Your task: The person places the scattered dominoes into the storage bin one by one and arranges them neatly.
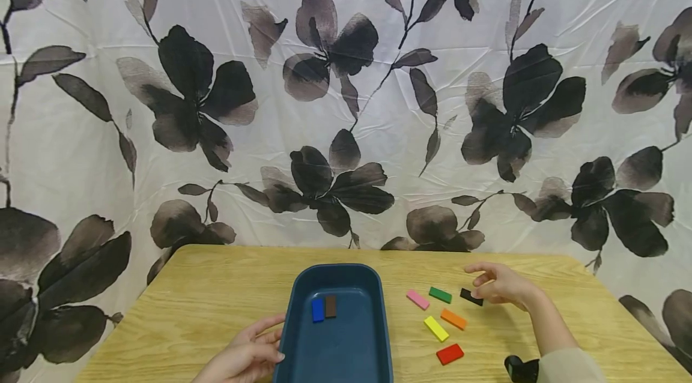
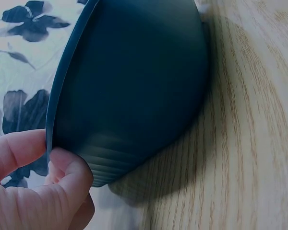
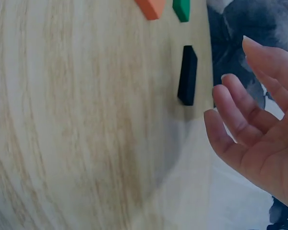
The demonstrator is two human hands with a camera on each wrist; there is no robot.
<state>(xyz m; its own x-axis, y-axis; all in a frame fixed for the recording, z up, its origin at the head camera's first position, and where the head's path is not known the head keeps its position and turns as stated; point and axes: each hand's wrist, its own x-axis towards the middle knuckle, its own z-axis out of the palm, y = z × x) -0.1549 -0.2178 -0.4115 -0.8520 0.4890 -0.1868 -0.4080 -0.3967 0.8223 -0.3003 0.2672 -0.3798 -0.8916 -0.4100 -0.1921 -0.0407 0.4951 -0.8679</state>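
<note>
A dark blue tray (image 1: 335,359) stands on the wooden table, with a blue block (image 1: 318,310) and a brown block (image 1: 330,306) side by side in it. At its left side my left hand (image 1: 245,350) pinches the rim between thumb and fingers, as the left wrist view shows on the tray wall (image 2: 134,72). My right hand (image 1: 503,284) hovers over the black block (image 1: 468,295), its fingers loosely bent and holding nothing. In the right wrist view the black block (image 3: 187,75) lies flat on the table, apart from the fingertips.
Right of the tray lie a pink block (image 1: 418,299), a green block (image 1: 440,295), an orange block (image 1: 453,319), a yellow block (image 1: 436,328) and a red block (image 1: 450,354). Behind the table (image 1: 232,275) hangs a floral cloth (image 1: 400,149). A black object (image 1: 521,369) sits by the right sleeve.
</note>
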